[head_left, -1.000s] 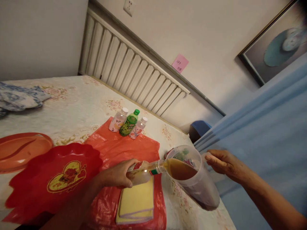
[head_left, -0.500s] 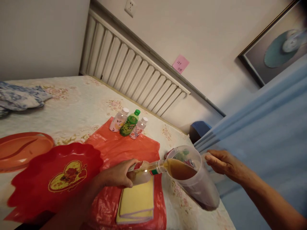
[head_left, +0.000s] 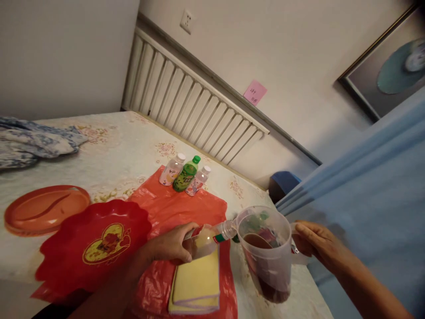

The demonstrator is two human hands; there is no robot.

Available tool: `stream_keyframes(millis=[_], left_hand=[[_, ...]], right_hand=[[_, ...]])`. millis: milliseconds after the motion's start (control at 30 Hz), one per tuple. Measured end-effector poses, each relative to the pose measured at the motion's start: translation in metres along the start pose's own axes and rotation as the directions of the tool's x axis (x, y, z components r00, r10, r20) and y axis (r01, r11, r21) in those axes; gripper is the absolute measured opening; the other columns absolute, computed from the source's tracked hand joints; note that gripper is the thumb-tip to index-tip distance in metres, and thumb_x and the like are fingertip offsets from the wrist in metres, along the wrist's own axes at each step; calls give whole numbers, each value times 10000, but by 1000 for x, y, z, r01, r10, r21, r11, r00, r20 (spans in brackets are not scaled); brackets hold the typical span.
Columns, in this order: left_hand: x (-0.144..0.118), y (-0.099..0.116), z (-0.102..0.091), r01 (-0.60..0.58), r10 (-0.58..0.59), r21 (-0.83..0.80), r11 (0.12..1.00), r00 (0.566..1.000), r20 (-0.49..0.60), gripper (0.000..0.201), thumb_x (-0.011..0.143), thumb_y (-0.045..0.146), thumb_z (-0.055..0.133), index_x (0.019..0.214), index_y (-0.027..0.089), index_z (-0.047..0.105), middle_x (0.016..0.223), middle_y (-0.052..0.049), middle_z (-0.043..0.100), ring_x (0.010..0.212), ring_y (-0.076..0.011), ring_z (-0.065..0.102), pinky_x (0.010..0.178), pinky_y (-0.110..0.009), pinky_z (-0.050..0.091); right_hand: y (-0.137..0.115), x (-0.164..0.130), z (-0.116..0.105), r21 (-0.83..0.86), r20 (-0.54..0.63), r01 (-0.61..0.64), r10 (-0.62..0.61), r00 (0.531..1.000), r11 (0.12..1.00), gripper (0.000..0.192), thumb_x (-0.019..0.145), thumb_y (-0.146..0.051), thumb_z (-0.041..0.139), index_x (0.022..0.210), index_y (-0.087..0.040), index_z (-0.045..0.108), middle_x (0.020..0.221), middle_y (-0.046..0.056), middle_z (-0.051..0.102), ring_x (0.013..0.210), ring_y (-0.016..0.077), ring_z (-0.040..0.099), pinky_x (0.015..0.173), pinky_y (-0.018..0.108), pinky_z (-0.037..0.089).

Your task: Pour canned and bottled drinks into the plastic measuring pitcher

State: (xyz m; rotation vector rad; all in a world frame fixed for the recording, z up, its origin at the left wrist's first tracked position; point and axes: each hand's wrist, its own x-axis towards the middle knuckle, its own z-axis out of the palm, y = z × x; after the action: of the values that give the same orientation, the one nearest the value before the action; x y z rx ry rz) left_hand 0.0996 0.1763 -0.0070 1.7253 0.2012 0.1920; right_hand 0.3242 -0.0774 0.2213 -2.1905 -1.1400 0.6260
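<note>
My left hand [head_left: 174,243] is wrapped round a clear plastic bottle [head_left: 207,241] with a red and green label. The bottle lies tilted, its mouth at the rim of a translucent plastic pitcher [head_left: 267,261]. Brown liquid stands in the pitcher, and some shows in the bottle. My right hand [head_left: 314,241] grips the pitcher's handle on the far right side, fingers closed. The pitcher leans slightly to the left. Below the bottle lies a folded yellow cloth [head_left: 195,283] on a red plastic bag [head_left: 182,208].
Three small bottles [head_left: 187,176] stand at the bag's back edge. To the left are a red scalloped tray [head_left: 69,248] and an orange oval plate [head_left: 46,210]. Patterned fabric [head_left: 36,141] lies at the far left. A radiator [head_left: 189,93] runs behind the table; a blue curtain [head_left: 372,199] hangs right.
The pitcher has swung more upright, and its liquid has settled lower, away from the rim. The brown stream at the bottle's mouth no longer shows. The whole view has shifted slightly.
</note>
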Motion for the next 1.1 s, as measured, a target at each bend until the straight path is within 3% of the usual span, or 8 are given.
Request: stream_keyframes(millis=[233, 367, 500, 800, 933, 1100], left_hand=[[-1, -4, 2, -11, 16, -104, 994, 999, 47, 728, 520, 173, 700, 1215, 224, 490, 1116, -18, 618, 1010, -253, 586, 758, -265, 470], [-4, -1, 7, -3, 20, -188, 982, 996, 84, 705, 484, 141, 727, 1153, 241, 527, 1038, 26, 619, 975, -225, 582, 729, -238, 458], [-8, 7, 14, 49, -10, -226, 973, 985, 172, 613, 449, 145, 758, 1023, 240, 564, 883, 69, 592, 822, -170, 562, 617, -201, 412], [-3, -3, 25, 45, 7, -187, 981, 964, 267, 682, 385, 285, 841, 1015, 242, 582, 896, 58, 563, 825, -171, 521, 630, -212, 396], [-1, -8, 27, 56, -2, -181, 982, 958, 285, 717, 350, 317, 869, 1004, 237, 586, 895, 49, 547, 822, -171, 502, 633, -217, 393], [1, -11, 29, 57, 10, -207, 977, 951, 308, 749, 331, 366, 889, 1004, 236, 586, 898, 46, 529, 810, -164, 483, 642, -221, 383]], right_hand=[[19, 11, 7, 356, -176, 23, 43, 984, 934, 538, 839, -591, 530, 490, -220, 356, 459, -50, 316, 463, 106, 278, 472, 277, 300], [5, 24, 12, 513, -274, 91, 62, 960, 854, 439, 696, -479, 682, 497, -224, 385, 483, -63, 283, 457, 104, 261, 461, 281, 333], [-14, 45, 27, 622, -266, 143, 36, 963, 770, 338, 634, -367, 712, 500, -218, 440, 518, -42, 348, 482, 114, 321, 470, 282, 340], [-21, 119, 96, 790, -219, 247, -117, 969, 561, 262, 697, -316, 676, 546, -206, 492, 505, -50, 402, 472, 102, 345, 500, 277, 341], [-23, 146, 133, 848, -170, 230, -166, 971, 477, 263, 715, -323, 662, 534, -206, 511, 484, -45, 421, 474, 107, 367, 527, 288, 360], [-28, 166, 173, 868, -144, 228, -216, 966, 441, 280, 717, -334, 638, 523, -213, 478, 473, -47, 410, 477, 115, 381, 539, 294, 352]])
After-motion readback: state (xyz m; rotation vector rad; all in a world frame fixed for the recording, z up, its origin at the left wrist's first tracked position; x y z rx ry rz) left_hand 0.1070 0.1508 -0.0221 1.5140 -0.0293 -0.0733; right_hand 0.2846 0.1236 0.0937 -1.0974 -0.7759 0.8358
